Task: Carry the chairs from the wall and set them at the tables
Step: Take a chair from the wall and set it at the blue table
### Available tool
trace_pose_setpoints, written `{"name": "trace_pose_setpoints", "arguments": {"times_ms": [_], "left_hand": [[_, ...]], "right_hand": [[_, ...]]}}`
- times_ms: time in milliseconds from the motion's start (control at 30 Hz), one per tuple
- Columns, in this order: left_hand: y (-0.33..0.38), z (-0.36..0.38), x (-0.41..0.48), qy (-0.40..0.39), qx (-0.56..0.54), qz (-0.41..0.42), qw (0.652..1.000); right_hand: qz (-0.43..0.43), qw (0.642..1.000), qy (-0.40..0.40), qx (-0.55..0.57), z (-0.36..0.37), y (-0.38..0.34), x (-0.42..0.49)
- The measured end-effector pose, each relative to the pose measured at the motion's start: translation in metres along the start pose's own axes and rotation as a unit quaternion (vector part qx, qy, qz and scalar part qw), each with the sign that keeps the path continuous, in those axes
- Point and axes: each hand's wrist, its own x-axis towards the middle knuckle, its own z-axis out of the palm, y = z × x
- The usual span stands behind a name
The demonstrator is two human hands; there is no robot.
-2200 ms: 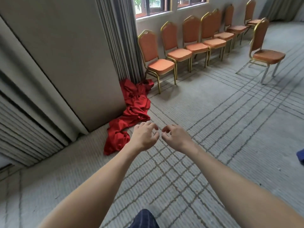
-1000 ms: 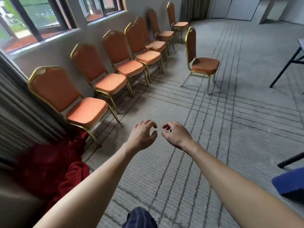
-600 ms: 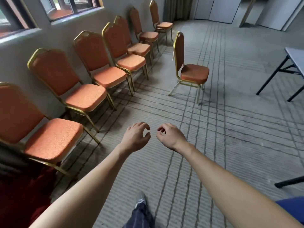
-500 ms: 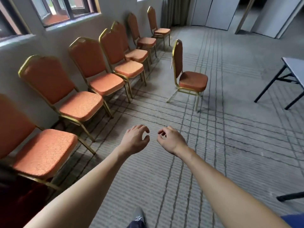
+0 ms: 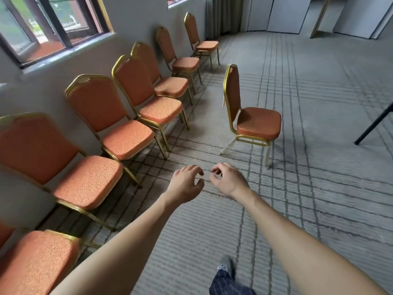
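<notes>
Head view, a carpeted hall: I hold both arms stretched out ahead of me, left grip (image 5: 185, 184) and right grip (image 5: 228, 182) near each other but not touching, backs of the hands up, fingers loosely curled and apart from the thumbs, clamped on nothing. The row of chairs (image 5: 127, 139) lines the wall (image 5: 136, 24) on my left below the window (image 5: 53, 24), seats turned into the room. The nearest of them sit beside my left forearm, so the left grip is the nearer one to that row. One lone chair (image 5: 255, 122) stands out on the carpet (image 5: 319, 188), well apart from the row, ahead of both grips and a little to the right, and the right grip is nearer to it. Its tall back stands upright on the side towards the row and shows me almost its edge. Its seat opens to the right, towards a dark desk leg (image 5: 374, 126) at the frame's right edge. No chair is in hand, and none shows at a desk. I judge the lone chair the likelier next pick, since it lies nearly straight along my reach. Lifting it would call for stepping forward and taking the top of the back in one grip and the seat edge in the other. My shoe (image 5: 226, 265) shows low in the frame between the forearms.
</notes>
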Motion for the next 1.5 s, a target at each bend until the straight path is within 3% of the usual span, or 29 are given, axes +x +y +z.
{"name": "trace_pose_setpoints", "arguments": {"times_ms": [467, 867, 1100, 1500], "left_hand": [[-0.059, -0.012, 0.354, 0.001, -0.005, -0.005, 1.0], [-0.132, -0.063, 0.695, -0.045, 0.033, 0.086, 0.995], [-0.134, -0.058, 0.838, -0.071, 0.039, 0.137, 0.987], [-0.153, -0.02, 1.053, -0.153, 0.075, 0.125, 0.977]], "right_hand": [[0.009, 1.0, -0.014, 0.0, -0.09, 0.052, 0.334], [0.105, 0.991, 0.081, 0.014, -0.163, 0.078, 0.627], [0.121, 0.988, 0.097, 0.021, -0.203, 0.099, 0.757], [0.18, 0.979, 0.079, 0.049, -0.228, 0.185, 0.957]]}}
